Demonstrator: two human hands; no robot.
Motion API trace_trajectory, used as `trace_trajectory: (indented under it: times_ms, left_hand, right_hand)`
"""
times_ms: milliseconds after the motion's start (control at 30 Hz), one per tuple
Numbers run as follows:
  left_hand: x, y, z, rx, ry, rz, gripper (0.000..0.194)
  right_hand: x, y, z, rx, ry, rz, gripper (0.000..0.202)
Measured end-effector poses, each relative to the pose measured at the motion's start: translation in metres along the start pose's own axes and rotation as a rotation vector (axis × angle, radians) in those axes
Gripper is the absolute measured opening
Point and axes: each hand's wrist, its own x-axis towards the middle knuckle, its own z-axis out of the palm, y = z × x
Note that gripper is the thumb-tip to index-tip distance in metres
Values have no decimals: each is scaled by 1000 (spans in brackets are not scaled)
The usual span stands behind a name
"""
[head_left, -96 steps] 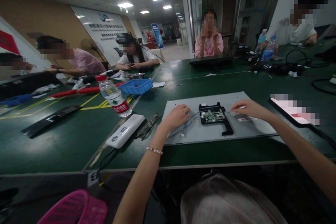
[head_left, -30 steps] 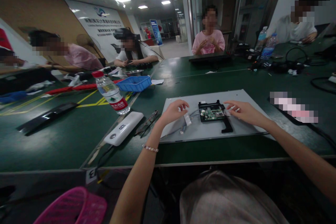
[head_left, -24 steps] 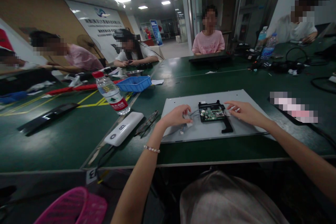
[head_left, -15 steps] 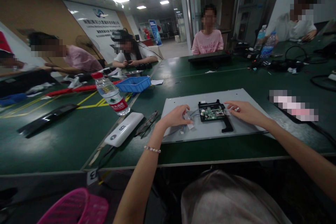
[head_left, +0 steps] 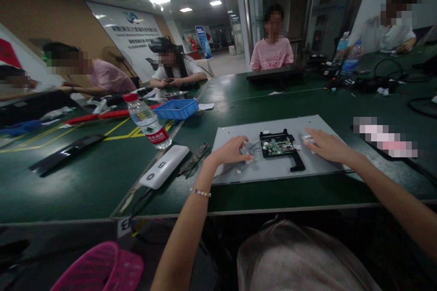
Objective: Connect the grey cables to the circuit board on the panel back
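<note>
A grey flat panel [head_left: 235, 170] lies on the table in front of me. On it sits a black plastic bracket [head_left: 298, 162] around a green circuit board [head_left: 279, 147], with thin grey cables [head_left: 254, 147] running out to the left. My left hand [head_left: 235, 149] is at those cables, its thumb and fingers apart beside a small clear strip [head_left: 250, 160]. To the right of the bracket my right hand [head_left: 324, 145] hovers or rests low over the panel, fingers stretched out. Something small and whitish [head_left: 306, 138] shows at its fingertips; whether it is held is unclear.
Left of the panel are glasses [head_left: 194, 161], a white power bank [head_left: 164, 167], a water bottle [head_left: 150, 125] and a blue tray [head_left: 177, 109]. A dark object with a blurred-out top [head_left: 385, 141] lies right. A pink basket [head_left: 102, 266] stands below. Several people sit around the table.
My right hand has moved right, away from the bracket's edge, and its fingers have straightened. My left hand stays by the cables. The view has shifted slightly.
</note>
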Motion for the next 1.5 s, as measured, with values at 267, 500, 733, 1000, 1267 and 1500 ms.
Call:
trace_trajectory:
  times_ms: [267, 500, 733, 1000, 1267, 1500]
  left_hand:
    - [0, 3, -3, -20, -17, -8, 60]
    - [-1, 3, -3, -29, 59, 0, 45]
    - [-2, -6, -5, -35, 98, -23, 33]
    - [2, -2, -8, -158, -7, -37, 23]
    - [3, -10, -11, 90, 228, -81, 24]
    - [1, -17, -6, 288, 214, -164, 29]
  right_hand:
    - [-8, -11, -11, -61, -76, 11, 67]
    - [-4, -11, -11, 8, 29, -12, 61]
    - [2, -20, -22, 254, 89, -161, 42]
    - [-1, -41, -16, 461, -7, -173, 36]
    - [1, -31, -19, 480, -10, -86, 26]
    - [2, 0, -26, 206, 74, 30, 26]
